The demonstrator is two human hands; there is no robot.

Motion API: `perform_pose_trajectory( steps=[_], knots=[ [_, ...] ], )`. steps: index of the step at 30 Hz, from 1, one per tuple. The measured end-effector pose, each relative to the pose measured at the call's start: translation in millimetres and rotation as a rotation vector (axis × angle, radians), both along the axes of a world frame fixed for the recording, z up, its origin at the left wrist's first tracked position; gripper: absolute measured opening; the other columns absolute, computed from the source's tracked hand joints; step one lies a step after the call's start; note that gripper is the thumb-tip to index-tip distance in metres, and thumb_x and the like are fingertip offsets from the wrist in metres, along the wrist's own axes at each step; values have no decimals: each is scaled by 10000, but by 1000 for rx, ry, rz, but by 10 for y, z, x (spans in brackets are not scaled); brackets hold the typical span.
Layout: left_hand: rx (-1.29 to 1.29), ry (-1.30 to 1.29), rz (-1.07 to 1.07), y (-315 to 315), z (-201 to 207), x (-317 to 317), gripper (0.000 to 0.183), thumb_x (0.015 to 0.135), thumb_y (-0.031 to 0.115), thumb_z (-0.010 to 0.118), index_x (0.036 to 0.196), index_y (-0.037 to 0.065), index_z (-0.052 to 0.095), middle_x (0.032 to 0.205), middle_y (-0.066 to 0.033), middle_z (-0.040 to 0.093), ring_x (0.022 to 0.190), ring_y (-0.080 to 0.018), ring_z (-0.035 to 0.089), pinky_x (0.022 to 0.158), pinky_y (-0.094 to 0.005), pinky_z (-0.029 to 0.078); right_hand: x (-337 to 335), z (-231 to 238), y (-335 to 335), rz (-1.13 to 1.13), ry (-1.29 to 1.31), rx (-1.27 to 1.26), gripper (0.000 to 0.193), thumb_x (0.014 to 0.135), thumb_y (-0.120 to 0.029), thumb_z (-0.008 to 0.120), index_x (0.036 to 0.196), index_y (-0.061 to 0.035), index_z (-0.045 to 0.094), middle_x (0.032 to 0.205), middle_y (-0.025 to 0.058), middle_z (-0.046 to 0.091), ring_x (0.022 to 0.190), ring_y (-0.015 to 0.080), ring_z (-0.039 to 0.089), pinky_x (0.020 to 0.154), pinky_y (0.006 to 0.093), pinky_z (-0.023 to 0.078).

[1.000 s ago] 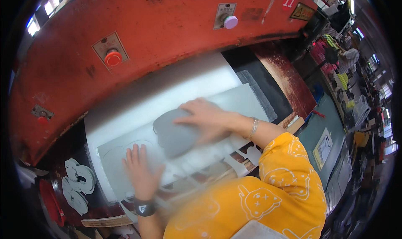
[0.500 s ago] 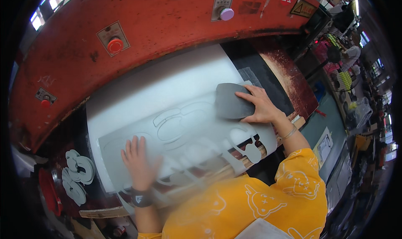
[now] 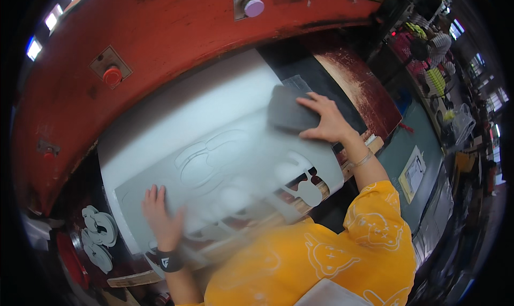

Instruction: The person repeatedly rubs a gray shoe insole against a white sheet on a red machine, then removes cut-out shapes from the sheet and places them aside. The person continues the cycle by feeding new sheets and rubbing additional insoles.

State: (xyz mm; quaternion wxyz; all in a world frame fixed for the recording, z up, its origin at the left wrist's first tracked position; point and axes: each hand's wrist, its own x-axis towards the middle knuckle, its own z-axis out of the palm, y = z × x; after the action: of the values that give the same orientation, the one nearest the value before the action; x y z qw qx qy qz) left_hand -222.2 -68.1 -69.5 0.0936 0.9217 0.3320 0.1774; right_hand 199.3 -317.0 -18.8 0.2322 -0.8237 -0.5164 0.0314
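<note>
My right hand [image 3: 331, 120] grips a dark grey rounded block [image 3: 292, 109], thumb and fingers on its right side. The block is smeared by motion, over the far right part of a pale grey sheet [image 3: 155, 199]. Curved outlines are cut into the sheet, and its near edge has openings and narrow strips left between cut-out shapes. On the left part of the sheet my left hand [image 3: 162, 220] lies flat, fingers stretched, holding nothing. Beneath the grey sheet is a white board [image 3: 182, 107]. A milky blur covers the middle of the sheet.
A red machine beam [image 3: 176, 32] with a red button [image 3: 112, 75] and a lilac button [image 3: 254, 7] spans the far side. Cut grey pieces [image 3: 99, 228] lie at left, beside a red round object [image 3: 72, 260]. A clipboard with paper [image 3: 415, 172] rests on the green surface at right.
My right hand has moved slightly farther out over the sheet with the dark grey block, which has tilted. My left hand stays flat on the sheet. The whole view has shifted a little.
</note>
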Motion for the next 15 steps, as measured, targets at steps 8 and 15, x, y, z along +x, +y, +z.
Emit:
perform_pose_trajectory(
  steps=[8,15],
  knots=[
    [-170,-267,-356,-224,360,707,478,782,151,713,1218,30,561,1239,-164,561,1177,-339,510,994,-425,402,298,-242,-579,-602,-90,-173,749,661,-376,771,1327,-133,527,1372,198,441,1271,369,413,1060,477,313],
    [-47,-187,-489,-355,264,1466,422,735,177,727,1116,40,608,1149,-139,592,1057,-331,552,894,-414,453,-513,-95,-677,-452,391,-83,548,836,-281,635,1317,-57,499,1236,256,536,1143,411,507,1020,427,366]
  ],
)
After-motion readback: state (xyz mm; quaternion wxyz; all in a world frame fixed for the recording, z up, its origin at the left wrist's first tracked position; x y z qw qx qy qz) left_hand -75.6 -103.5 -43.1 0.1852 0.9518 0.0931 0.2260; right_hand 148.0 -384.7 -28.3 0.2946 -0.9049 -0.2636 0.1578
